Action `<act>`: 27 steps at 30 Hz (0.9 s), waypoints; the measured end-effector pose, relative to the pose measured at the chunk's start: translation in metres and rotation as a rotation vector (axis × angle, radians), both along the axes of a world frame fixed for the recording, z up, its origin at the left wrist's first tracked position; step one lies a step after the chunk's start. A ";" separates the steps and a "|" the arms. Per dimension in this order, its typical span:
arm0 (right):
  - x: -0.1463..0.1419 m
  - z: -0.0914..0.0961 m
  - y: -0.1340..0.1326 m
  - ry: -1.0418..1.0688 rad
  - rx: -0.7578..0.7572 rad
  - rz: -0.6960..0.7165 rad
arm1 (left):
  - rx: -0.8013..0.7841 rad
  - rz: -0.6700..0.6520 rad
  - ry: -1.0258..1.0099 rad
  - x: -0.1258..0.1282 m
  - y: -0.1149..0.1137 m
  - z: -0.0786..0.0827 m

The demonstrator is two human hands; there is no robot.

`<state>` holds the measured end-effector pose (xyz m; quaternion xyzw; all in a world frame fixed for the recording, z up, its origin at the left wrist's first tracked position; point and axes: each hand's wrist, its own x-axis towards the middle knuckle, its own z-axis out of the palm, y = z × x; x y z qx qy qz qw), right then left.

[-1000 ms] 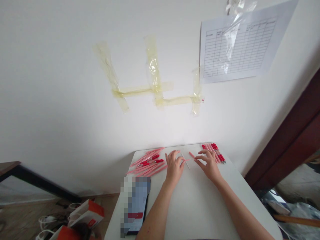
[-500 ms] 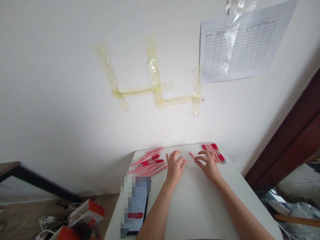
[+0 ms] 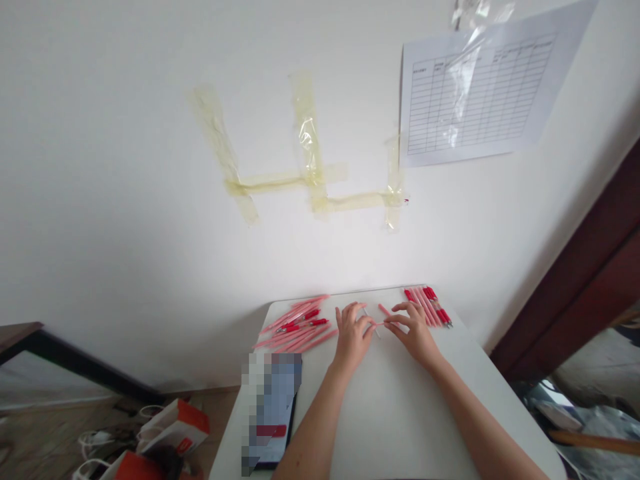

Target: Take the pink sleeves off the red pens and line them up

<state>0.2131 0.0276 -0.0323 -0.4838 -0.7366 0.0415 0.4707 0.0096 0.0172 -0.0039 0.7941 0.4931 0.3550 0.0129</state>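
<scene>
Between my two hands is a thin pink pen part point(image 3: 379, 325), level above the white table point(image 3: 380, 413). My left hand point(image 3: 354, 333) pinches its left end between thumb and forefinger, the other fingers spread. At its right end, the thumb and forefinger of my right hand point(image 3: 411, 328) are pinched together on it. A thin white stick point(image 3: 379, 335), perhaps a pen refill, lies partly hidden beneath the fingers. Just behind the right fingertips lies a short pink tube point(image 3: 383, 309), partly covered. Whether the held part is one piece or two is too small to tell.
Left of my hands is a loose pile of pink pen barrels point(image 3: 295, 340) with several red pen parts point(image 3: 303, 325). At the right back edge lies a row of pink and red pens point(image 3: 425, 307). A phone point(image 3: 275, 413) rests at front left; the wall point(image 3: 350, 260) borders the table's back.
My right hand has moved slightly left, and its fingertips now meet the pink part held by my left hand. The gap between the hands has narrowed.
</scene>
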 end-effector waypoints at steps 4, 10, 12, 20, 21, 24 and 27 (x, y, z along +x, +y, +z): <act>-0.002 0.000 -0.001 0.004 -0.009 0.013 | -0.025 -0.016 -0.026 0.000 0.000 0.001; -0.003 0.001 -0.002 0.054 -0.043 0.000 | -0.037 0.010 -0.029 -0.002 0.001 -0.001; -0.004 0.002 -0.003 0.062 -0.052 -0.004 | -0.043 0.019 -0.022 -0.002 0.001 -0.001; -0.004 0.003 -0.003 0.051 -0.039 -0.004 | -0.054 0.012 -0.016 -0.002 0.001 0.000; -0.004 0.003 -0.003 0.048 -0.039 -0.003 | -0.050 0.010 -0.015 -0.002 0.001 -0.001; -0.003 0.003 -0.003 0.042 -0.044 0.002 | -0.032 0.017 -0.021 -0.002 0.002 -0.004; -0.002 0.003 -0.002 0.040 -0.047 0.001 | -0.031 0.035 -0.048 -0.002 0.003 -0.005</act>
